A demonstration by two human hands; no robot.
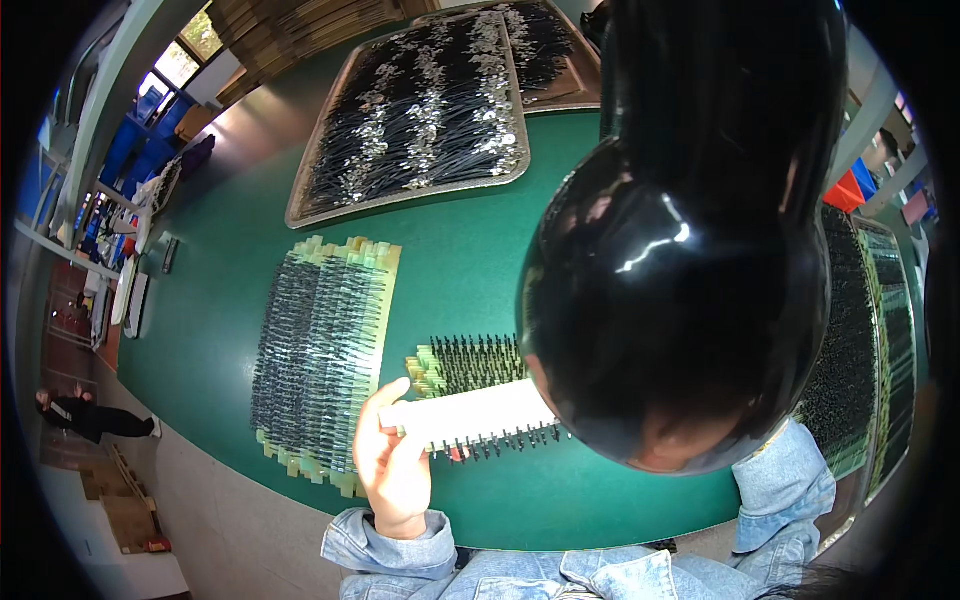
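Fingers of the left hand are wrapped round a pale strip with dark pins, held just above the green surface. Right hand's hidden behind the head, can't tell. Beyond the strip sits a pin bundle, stacked strips left of it.

Brown cardboard boxes sit on the floor, lower left.
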